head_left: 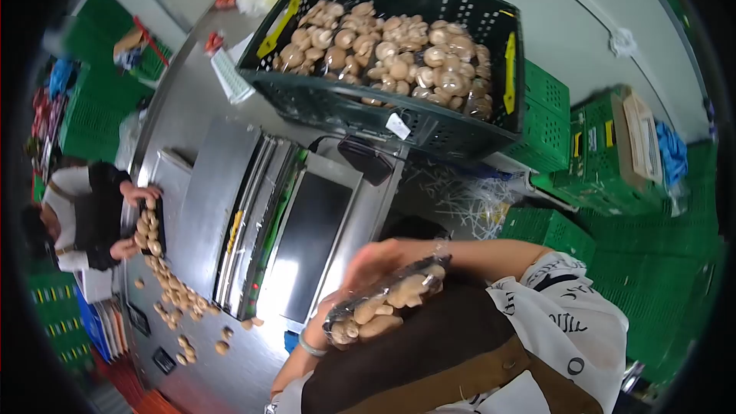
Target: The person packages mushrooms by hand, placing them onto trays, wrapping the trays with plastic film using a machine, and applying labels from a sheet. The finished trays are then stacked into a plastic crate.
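Observation:
A film-wrapped tray of mushrooms (387, 303) is tilted on edge close in front of my apron. My left hand (328, 313), with a bracelet at the wrist, grips the tray's lower left end; its fingers are partly hidden behind the pack. Along the far side of the tray is my right hand (374, 259), smeared by motion. Whether it touches the pack I cannot make out. Just beyond my hands stands a film-wrapping machine (264, 222) with rollers and a dark flat plate (314, 218).
A dark green crate (330, 100) full of wrapped mushroom packs stands at the back. Across the steel table (230, 372), a co-worker (84, 215) handles mushrooms on a black tray (160, 222). Loose mushrooms (175, 291) lie nearby. Green crates (548, 230) are stacked on the right.

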### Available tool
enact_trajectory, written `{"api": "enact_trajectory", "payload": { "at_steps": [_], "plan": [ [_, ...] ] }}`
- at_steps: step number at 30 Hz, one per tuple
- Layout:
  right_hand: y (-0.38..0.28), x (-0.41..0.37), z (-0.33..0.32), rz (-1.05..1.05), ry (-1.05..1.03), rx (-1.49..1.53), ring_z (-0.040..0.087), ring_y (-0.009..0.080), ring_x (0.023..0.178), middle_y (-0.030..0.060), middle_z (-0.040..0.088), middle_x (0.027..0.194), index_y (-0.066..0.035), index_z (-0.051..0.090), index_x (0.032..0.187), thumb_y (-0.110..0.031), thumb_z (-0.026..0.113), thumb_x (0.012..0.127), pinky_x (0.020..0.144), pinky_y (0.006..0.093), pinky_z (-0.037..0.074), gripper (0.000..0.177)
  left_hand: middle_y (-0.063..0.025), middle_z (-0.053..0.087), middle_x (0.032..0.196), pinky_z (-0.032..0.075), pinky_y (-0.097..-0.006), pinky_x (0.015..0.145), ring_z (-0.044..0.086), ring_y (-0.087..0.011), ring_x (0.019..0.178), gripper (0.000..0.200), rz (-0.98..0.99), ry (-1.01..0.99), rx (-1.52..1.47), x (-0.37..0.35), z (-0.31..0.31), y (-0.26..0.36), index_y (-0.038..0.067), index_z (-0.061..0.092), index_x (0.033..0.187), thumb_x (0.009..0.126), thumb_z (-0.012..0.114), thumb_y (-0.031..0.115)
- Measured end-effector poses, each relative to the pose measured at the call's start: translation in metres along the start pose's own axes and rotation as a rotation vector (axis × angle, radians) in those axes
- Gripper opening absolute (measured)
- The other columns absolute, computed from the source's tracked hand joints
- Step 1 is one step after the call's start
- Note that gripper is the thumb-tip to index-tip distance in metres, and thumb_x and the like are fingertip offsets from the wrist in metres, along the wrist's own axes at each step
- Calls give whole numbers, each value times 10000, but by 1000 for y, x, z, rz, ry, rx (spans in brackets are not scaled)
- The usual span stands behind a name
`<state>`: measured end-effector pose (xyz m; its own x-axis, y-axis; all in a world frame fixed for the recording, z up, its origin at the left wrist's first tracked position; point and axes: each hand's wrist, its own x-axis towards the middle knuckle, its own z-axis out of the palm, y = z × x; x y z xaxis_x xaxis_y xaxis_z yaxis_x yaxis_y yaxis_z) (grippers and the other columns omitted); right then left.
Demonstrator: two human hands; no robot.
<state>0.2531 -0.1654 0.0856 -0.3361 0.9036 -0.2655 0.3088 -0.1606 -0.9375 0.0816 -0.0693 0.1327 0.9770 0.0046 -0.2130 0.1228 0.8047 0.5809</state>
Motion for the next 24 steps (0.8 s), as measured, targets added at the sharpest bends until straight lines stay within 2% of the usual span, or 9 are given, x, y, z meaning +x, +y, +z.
{"api": "enact_trajectory", "payload": {
  "at_steps": [3, 6, 9, 11, 12, 17, 18, 19, 24],
  "plan": [
    [-25, -38, -50, 347, 349, -271, 658, 290, 816, 161, 674, 849, -42, 646, 988, -400, 550, 899, 689, 367, 493, 381, -165, 279, 1499, 248, -381, 1129, 307, -264, 1383, 840, -97, -198, 325, 17, 14, 10, 75, 173, 1487, 815, 672, 148],
    [-98, -76, -57, -74, 379, -62, 623, 331, 969, 180, 636, 1048, -10, 528, 1206, -416, 630, 856, 819, 401, 495, 545, -146, 387, 1424, 350, -377, 1064, 413, -258, 1301, 720, -129, -232, 481, 30, 23, 17, 60, 278, 1431, 825, 647, 180],
    [-106, -66, -40, -60, 239, -183, 592, 352, 1040, 204, 604, 1130, -16, 407, 1317, -442, 666, 823, 855, 421, 478, 702, -133, 434, 1382, 393, -375, 1021, 458, -252, 1253, 621, -163, -127, 421, 43, 1, -2, 61, 331, 1395, 869, 597, 254],
    [-110, -76, -84, 318, 98, 216, 618, 303, 1009, 200, 608, 1126, -30, 409, 1314, -351, 693, 813, 834, 392, 491, 659, -125, 464, 1354, 421, -373, 993, 487, -249, 1221, 567, -142, 77, 358, 62, -21, -21, 62, 367, 1372, 898, 563, 304],
    [-51, -68, -79, 4, 464, -74, 637, 234, 964, 163, 629, 1094, -33, 437, 1298, -286, 718, 795, 827, 340, 501, 629, -120, 480, 1340, 435, -373, 979, 502, -247, 1205, 545, -138, 227, 313, 74, -32, -29, 62, 384, 1360, 912, 546, 328],
    [27, -24, -117, 29, 862, 282, 577, 91, 926, 65, 628, 1028, 6, 511, 1204, -143, 584, 936, 833, 264, 473, 315, -95, 566, 1224, 415, -443, 1003, 520, -269, 1180, 661, 100, 279, -325, 103, -55, 12, 66, 457, 1304, 951, 324, 608],
    [18, -7, -122, 65, 857, 276, 571, 100, 919, 51, 628, 998, -8, 525, 1188, -156, 581, 940, 829, 271, 471, 294, -107, 552, 1257, 386, -434, 1019, 526, -262, 1170, 668, 174, 346, -193, 96, -57, 18, 63, 457, 1309, 943, 346, 610],
    [31, 17, -125, -27, 836, 61, 662, 295, 938, 172, 662, 1035, -41, 538, 1177, -256, 609, 912, 796, 343, 493, 348, -105, 546, 1273, 381, -417, 1017, 522, -240, 1170, 644, 221, 468, -56, 89, -64, 16, 62, 473, 1298, 944, 383, 592],
    [66, 104, -123, -97, 252, -75, 647, 357, 919, 198, 662, 970, -83, 550, 1178, -340, 625, 884, 770, 391, 499, 397, -69, 613, 1061, 461, -294, 872, 582, -146, 952, 339, 477, 1213, 537, 39, -120, 59, -4, 563, 1169, 970, 526, 268]
  ]
}}
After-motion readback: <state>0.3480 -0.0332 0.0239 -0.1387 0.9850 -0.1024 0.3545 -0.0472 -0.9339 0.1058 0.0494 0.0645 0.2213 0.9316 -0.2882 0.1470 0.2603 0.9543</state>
